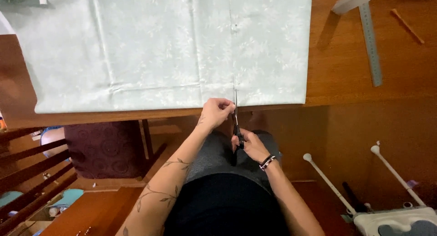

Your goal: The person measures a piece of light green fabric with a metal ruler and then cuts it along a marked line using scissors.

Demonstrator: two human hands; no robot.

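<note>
Fabric (159,49), pale green, faint leaf print, creased, spread flat across upper frame on wooden table (346,76). Left hand (216,112) pinches near hem at centre. Right hand (249,145) grips black-handled scissors (236,122), blades at hem. Steel ruler (371,40) upper right.

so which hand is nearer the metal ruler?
Right. The right hand, holding the scissors at the fabric edge, sits below and left of the ruler. The left hand pinches the fabric farther left.
</note>
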